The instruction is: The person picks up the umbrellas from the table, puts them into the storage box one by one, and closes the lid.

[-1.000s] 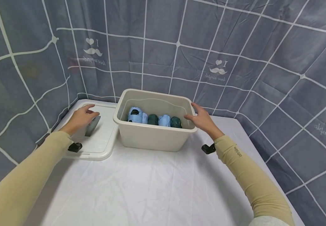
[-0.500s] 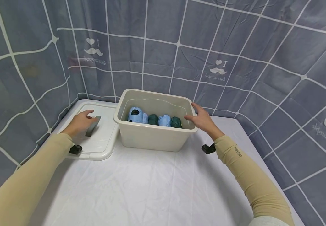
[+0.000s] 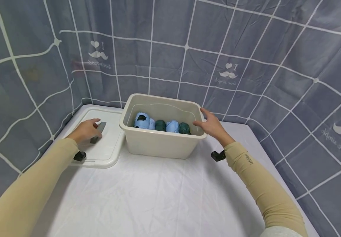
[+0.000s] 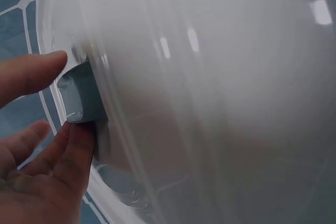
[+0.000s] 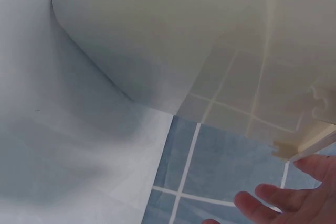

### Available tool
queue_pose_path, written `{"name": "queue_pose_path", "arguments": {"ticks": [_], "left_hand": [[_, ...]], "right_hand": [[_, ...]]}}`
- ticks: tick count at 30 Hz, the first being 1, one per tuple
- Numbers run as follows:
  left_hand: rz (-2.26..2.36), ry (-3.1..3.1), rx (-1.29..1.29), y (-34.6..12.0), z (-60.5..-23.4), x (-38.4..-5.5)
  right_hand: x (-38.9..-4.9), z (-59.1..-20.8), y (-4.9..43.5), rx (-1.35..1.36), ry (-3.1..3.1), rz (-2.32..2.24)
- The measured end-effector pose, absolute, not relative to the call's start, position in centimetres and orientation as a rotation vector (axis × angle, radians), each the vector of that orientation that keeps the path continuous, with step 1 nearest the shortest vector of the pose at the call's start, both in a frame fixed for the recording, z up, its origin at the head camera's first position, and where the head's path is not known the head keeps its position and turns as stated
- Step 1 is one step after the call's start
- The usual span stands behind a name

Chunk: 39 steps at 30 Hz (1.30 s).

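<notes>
A cream plastic storage bin [image 3: 158, 141] stands in the middle of the head view, with several light blue rolled bundles [image 3: 142, 120] and dark green ones [image 3: 159, 125] lined up inside. Left of it lies a white lid [image 3: 108, 148] with a grey handle [image 3: 101, 127]. My left hand [image 3: 85, 130] is over the lid; in the left wrist view its fingertips touch the grey part [image 4: 86, 95] from below, the thumb standing apart. At the bin's right end my right hand [image 3: 213, 126] rests on the rim, thumb over it, other fingers spread outside, as the right wrist view shows.
A white cloth [image 3: 146, 191] covers the table. Grey curtains [image 3: 170, 56] with white grid lines hang close behind and along both sides. Black wrist mounts [image 3: 217, 156] sit below each wrist.
My left hand has come down and slightly right onto the lid's grey handle, now covering part of it. The right hand and the bin have stayed in place.
</notes>
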<state>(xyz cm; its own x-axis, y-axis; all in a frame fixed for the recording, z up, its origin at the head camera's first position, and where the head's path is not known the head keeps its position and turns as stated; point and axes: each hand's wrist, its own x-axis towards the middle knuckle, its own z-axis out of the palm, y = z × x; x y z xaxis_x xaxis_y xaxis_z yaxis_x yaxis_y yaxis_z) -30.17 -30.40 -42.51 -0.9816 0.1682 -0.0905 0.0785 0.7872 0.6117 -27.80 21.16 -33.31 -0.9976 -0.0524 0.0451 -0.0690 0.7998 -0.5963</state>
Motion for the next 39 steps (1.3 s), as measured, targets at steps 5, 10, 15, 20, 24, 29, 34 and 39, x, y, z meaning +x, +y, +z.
{"name": "queue_pose_path", "arguments": {"ticks": [5, 10, 15, 20, 24, 29, 34, 39], "left_hand": [[0.901, 2.866, 0.179, -30.2, -42.7, -30.4], [0.877, 2.879, 0.159, -30.0, -42.5, -30.5], [0.894, 2.884, 0.126, -29.9, -42.2, -30.5], [0.908, 2.890, 0.093, -29.7, -42.0, -30.5], [0.899, 2.884, 0.036, -29.6, -41.9, -30.5], [0.867, 2.895, 0.009, -29.5, -41.9, -30.5], [0.887, 2.911, 0.014, -29.4, -41.8, -30.4], [0.930, 2.914, -0.001, -29.4, -41.5, -30.3]], "right_hand": [[-27.9, -33.3, 21.2, 0.112, -2.946, 0.997], [-28.0, -33.3, 21.4, 0.110, -2.942, 1.013], [-28.0, -33.3, 21.3, 0.108, -2.942, 0.994], [-28.0, -33.2, 21.3, 0.109, -2.945, 0.991], [-28.0, -33.3, 21.3, 0.104, -2.943, 0.998], [-27.9, -33.6, 21.3, 0.094, -2.941, 1.000], [-27.9, -33.7, 21.3, 0.084, -2.939, 1.005], [-27.9, -33.8, 21.2, 0.088, -2.932, 0.995]]}}
